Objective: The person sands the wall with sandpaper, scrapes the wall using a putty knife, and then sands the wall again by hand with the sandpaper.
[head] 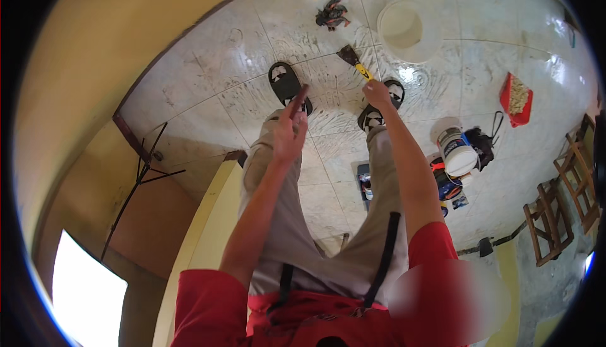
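Note:
My right hand (377,95) grips the yellow-and-black handle of a putty knife (350,56), whose broad dark blade points up and left over the tiled floor (326,77). In my left hand (288,137) is a thin, dark red-brown flat object (298,100), held on edge; its exact kind cannot be made out. Beneath my hands are my feet in black slide sandals (285,82) and patterned socks. Wet-looking, greyish smears streak the tiles around them. Ahead lies a crumpled dark rag or glove (334,12), near a white plastic bucket (401,29).
At right, a red dustpan (517,100) holds pale crumbs. Closer are a white paint pail (457,152), a black bag (480,144) and a dark tray (364,187). Wooden frames (549,224) stand far right. A thin black stand (142,176) and a yellow wall edge (203,233) are left.

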Tool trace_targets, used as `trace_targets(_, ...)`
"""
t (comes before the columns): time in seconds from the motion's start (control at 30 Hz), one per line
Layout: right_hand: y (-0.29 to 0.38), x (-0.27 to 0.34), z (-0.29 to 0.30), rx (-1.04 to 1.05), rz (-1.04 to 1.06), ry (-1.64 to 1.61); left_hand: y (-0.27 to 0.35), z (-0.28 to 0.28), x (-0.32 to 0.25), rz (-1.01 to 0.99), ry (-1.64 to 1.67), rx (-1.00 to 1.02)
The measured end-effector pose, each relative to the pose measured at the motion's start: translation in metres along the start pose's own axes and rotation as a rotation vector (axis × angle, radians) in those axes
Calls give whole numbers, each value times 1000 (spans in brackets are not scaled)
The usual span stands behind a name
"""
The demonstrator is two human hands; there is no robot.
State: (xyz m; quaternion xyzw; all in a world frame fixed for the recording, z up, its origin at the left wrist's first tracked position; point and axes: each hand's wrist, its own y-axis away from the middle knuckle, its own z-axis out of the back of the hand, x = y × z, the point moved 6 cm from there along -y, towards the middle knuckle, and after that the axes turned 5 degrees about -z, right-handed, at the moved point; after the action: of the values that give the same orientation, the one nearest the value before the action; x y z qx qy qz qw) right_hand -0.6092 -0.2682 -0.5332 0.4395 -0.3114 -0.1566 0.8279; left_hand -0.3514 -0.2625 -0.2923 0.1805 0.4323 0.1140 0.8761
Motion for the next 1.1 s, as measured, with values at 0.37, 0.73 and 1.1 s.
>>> trace_targets(0.37,-83,-2,-58,-332,-145,418,-39,-15,36,199,38,135)
trace_targets(0.73,-26,47,-9,135,155,-111,-25,-50,30,391,330,229)
trace_targets(1.1,50,38,57,30,-242,-231,-2,-52,33,618,1433,146)
